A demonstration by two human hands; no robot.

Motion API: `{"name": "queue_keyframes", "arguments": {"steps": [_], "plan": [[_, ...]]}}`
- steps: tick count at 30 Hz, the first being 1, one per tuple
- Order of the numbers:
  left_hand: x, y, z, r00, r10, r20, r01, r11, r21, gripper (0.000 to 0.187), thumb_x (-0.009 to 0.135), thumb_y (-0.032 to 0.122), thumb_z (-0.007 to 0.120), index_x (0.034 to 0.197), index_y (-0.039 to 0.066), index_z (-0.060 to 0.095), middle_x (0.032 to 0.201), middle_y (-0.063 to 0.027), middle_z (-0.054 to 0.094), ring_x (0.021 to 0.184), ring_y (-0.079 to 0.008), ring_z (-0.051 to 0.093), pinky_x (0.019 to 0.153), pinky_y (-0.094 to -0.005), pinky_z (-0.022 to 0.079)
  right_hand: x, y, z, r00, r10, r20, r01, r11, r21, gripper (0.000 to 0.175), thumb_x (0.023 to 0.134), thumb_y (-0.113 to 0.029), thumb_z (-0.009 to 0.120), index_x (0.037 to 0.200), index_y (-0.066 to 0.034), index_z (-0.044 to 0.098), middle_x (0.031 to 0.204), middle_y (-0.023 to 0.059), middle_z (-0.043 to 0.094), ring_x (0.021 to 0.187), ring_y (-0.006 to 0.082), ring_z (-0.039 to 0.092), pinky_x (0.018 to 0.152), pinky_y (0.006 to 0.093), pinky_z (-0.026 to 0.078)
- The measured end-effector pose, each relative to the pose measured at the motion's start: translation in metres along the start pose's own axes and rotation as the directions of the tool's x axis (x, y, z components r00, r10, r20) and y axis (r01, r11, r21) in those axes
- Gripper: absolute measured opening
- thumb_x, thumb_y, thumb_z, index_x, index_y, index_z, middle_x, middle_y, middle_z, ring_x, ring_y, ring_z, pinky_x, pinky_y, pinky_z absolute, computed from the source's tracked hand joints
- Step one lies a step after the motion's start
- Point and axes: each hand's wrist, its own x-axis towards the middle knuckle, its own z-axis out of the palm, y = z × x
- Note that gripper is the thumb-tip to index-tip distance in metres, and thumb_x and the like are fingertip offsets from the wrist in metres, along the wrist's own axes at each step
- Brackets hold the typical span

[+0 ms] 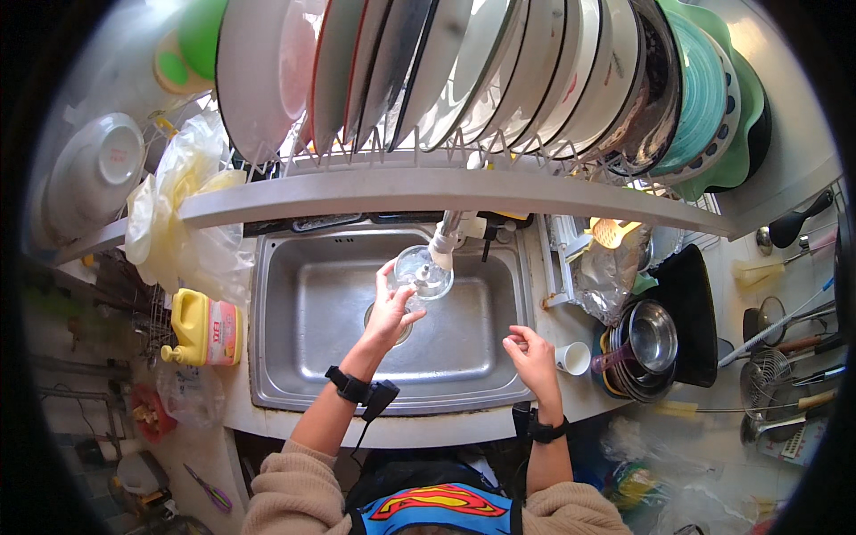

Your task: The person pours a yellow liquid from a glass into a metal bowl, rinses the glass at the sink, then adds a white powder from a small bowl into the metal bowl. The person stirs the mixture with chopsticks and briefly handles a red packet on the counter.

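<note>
My left hand grips a clear, round container by its near left edge, above the stainless steel sink. Inside the container is a small pale central fitting. Directly over the container sits the white end of the faucet; whether water runs cannot be told. At the sink's right edge, my right hand is raised with its fingers loosely curled and holds nothing visible. Just right of that hand, a white cup lies on its side on the counter. Part of the sink drain shows beyond my left fingers.
Plates stand in a rack above, its white front rail crossing the view. A yellow detergent jug and plastic bags are at left. Stacked metal pans, a foil-covered item and hanging utensils are at right. Scissors lie lower left.
</note>
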Motion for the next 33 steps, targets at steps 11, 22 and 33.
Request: {"name": "queue_keyframes", "arguments": {"steps": [11,22,33], "plan": [[-0.041,-0.004,-0.013,0.996,-0.009,0.092,0.019,0.993,-0.113,0.065,0.093,0.009,0.046,0.148,0.026,0.016,0.148,-0.0174,0.026,0.130,-0.0402,0.045,0.091,-0.0538,0.057,0.011,-0.018,0.010,0.996,-0.076,0.049,0.076,0.997,0.000,0.028,0.087,-0.018,0.069,0.109,-0.0003,0.069,0.095,0.0158,0.072,0.079,0.0217,0.071,0.072,0.0322,0.055],[-0.026,-0.001,-0.007,0.998,0.015,0.064,-0.010,0.996,-0.084,0.066,0.092,0.011,0.050,0.148,0.027,0.018,0.147,-0.0172,0.027,0.131,-0.0374,0.045,0.091,-0.0531,0.057,0.154,0.018,0.051,0.962,-0.242,-0.123,0.218,0.958,-0.185,0.032,0.084,-0.020,0.072,0.107,0.0004,0.068,0.092,0.0168,0.072,0.086,0.0279,0.071,0.078,0.0379,0.055],[-0.018,-0.016,-0.004,0.996,-0.037,0.077,0.048,0.989,-0.141,0.063,0.093,0.006,0.046,0.146,0.028,0.021,0.145,-0.0171,0.030,0.125,-0.0336,0.049,0.088,-0.0514,0.059,0.203,0.033,0.071,0.986,-0.161,-0.035,0.154,0.975,-0.162,0.026,0.075,-0.009,0.078,0.095,0.0026,0.066,0.088,0.0171,0.072,0.084,0.0321,0.070,0.076,0.0396,0.054]]}}
